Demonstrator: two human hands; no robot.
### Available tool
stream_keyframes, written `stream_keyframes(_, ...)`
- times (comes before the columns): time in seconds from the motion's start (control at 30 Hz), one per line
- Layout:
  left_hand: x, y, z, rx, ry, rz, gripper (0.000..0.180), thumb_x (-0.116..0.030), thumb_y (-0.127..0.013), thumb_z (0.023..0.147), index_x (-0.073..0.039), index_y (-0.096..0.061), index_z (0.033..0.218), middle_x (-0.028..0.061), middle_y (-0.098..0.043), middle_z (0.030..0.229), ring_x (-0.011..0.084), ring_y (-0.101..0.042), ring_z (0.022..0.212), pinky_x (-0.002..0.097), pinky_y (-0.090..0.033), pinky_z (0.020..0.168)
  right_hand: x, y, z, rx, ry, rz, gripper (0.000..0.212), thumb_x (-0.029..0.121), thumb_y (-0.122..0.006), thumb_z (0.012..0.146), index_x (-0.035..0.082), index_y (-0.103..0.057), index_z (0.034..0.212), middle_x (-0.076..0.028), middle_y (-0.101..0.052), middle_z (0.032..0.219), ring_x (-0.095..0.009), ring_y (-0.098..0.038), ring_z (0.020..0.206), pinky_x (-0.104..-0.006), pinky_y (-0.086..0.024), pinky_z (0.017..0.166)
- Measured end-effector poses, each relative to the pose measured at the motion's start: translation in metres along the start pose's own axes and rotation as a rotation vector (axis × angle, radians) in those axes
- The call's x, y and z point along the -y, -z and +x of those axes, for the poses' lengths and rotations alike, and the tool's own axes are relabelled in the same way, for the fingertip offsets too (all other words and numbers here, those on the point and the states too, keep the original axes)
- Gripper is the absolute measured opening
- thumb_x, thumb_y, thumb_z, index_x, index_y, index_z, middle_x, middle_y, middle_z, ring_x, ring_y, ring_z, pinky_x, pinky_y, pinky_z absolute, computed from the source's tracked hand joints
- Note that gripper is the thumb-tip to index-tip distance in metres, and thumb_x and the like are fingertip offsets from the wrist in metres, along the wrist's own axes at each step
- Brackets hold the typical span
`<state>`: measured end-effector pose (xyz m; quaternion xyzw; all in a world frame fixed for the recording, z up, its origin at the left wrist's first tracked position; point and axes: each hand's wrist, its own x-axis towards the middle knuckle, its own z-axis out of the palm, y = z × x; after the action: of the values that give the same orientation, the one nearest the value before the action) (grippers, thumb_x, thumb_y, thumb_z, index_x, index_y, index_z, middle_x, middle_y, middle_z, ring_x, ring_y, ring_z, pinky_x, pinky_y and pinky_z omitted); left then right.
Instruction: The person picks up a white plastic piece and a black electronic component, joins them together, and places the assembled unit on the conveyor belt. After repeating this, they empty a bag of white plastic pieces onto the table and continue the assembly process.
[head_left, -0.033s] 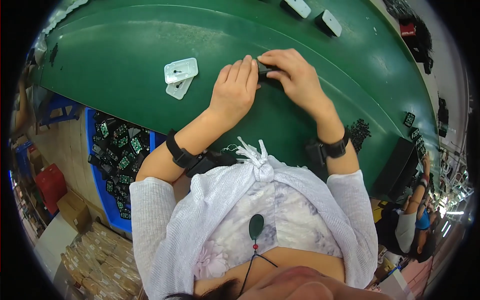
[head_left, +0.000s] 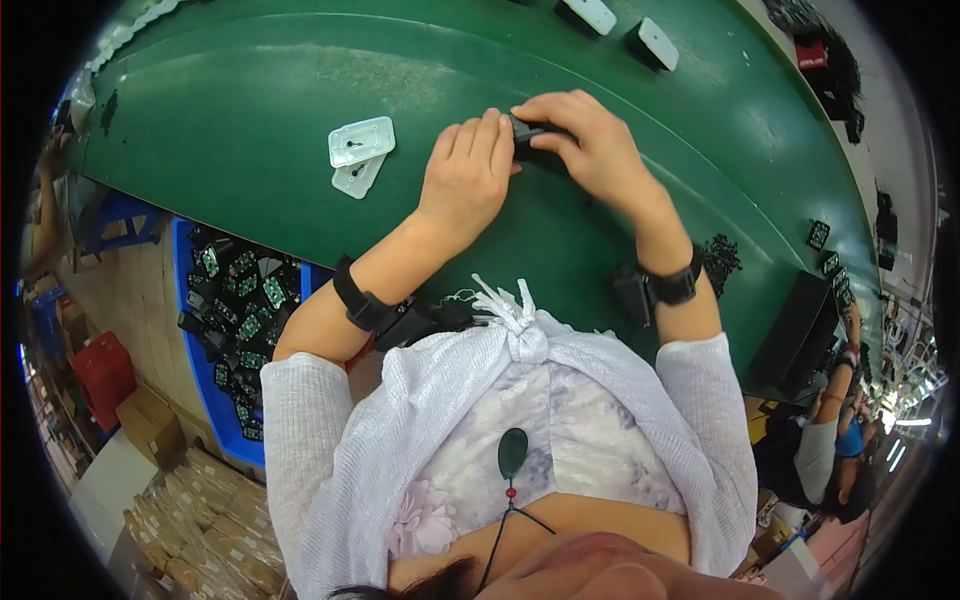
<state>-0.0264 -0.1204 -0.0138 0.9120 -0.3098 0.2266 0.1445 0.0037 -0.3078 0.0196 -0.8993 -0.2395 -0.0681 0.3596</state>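
Note:
Over the green table (head_left: 240, 130), both hands meet at a small black plastic piece (head_left: 527, 132), mostly hidden by my fingers. My left hand (head_left: 466, 178) has its fingers pressed together around the left side of it, the thumb tucked underneath. From the right, my right hand (head_left: 600, 148) grips the other end between thumb and bent fingers. Whether the piece is one part or two I cannot tell. Left of my left hand lie two translucent white plastic trays (head_left: 362, 140), one partly on top of the other, each with a small dark thing in it.
A blue bin (head_left: 217, 410) of black housings with green circuit boards stands at lower left. Black-and-white cases (head_left: 655, 45) sit at the far edge. Right of me are a heap of tiny black parts (head_left: 721, 260), a black box (head_left: 797, 340), boards (head_left: 818, 235) and a co-worker (head_left: 820, 455).
My right hand has shifted slightly up and left, and its fingers have opened a little around the black piece, showing more of it. My left hand stays nearly in place.

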Motion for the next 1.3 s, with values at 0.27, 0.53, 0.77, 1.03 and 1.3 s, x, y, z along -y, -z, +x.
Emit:
stream_keyframes(0.27, 0.017, -0.004, 0.015, 0.179, 0.609, -0.885, 0.032, -0.019, -0.067, 0.085, 0.002, -0.06, 0.108, 0.0135, -0.067, 0.089, 0.0223, -0.065, 0.074, 0.0311, -0.05, 0.066, -0.009, 0.005, 0.001, 0.138, -0.332, 0.756, 0.042, 0.019, -0.056, 0.095, 0.006, -0.049, 0.134, -0.005, -0.058, 0.123, -0.013, -0.053, 0.112, -0.0284, -0.041, 0.099)
stream_keyframes(0.53, -0.005, 0.009, 0.023, 0.23, 0.77, -1.374, 0.033, -0.025, -0.062, 0.093, 0.005, -0.059, 0.107, 0.0094, -0.067, 0.083, 0.0124, -0.064, 0.071, 0.0236, -0.05, 0.063, 0.004, 0.016, -0.015, 0.041, -0.393, 0.848, 0.049, 0.015, -0.063, 0.09, 0.005, -0.048, 0.135, -0.007, -0.058, 0.119, -0.014, -0.056, 0.107, -0.0289, -0.044, 0.095)
stream_keyframes(0.77, -0.028, -0.003, 0.028, 0.146, 0.751, -1.564, 0.029, -0.018, -0.058, 0.095, 0.005, -0.056, 0.112, 0.0107, -0.066, 0.095, 0.013, -0.064, 0.08, 0.0244, -0.051, 0.071, 0.013, 0.034, -0.024, -0.172, -0.445, 0.968, 0.044, 0.01, -0.069, 0.085, 0.001, -0.051, 0.125, -0.01, -0.058, 0.116, -0.016, -0.055, 0.107, -0.0294, -0.045, 0.093)
stream_keyframes(1.03, 0.021, 0.026, -0.006, -0.069, 0.457, -0.667, 0.028, -0.004, -0.06, 0.088, -0.001, -0.058, 0.116, 0.0119, -0.062, 0.109, 0.0229, -0.06, 0.099, 0.0324, -0.047, 0.088, -0.083, 0.142, -0.024, -0.122, -0.383, 0.309, 0.044, 0.007, -0.07, 0.08, 0.006, -0.057, 0.122, -0.006, -0.062, 0.109, -0.015, -0.058, 0.099, -0.0293, -0.048, 0.088)
stream_keyframes(1.3, 0.066, 0.051, -0.043, -0.076, 0.682, -0.217, 0.026, -0.016, -0.05, 0.098, -0.001, -0.062, 0.116, 0.0147, -0.066, 0.111, 0.0253, -0.064, 0.098, 0.0334, -0.049, 0.088, -0.176, 0.17, 0.008, 0.387, -0.302, 0.035, 0.04, 0.006, -0.073, 0.071, 0.009, -0.064, 0.11, -0.006, -0.067, 0.105, -0.019, -0.061, 0.099, -0.0339, -0.051, 0.086)
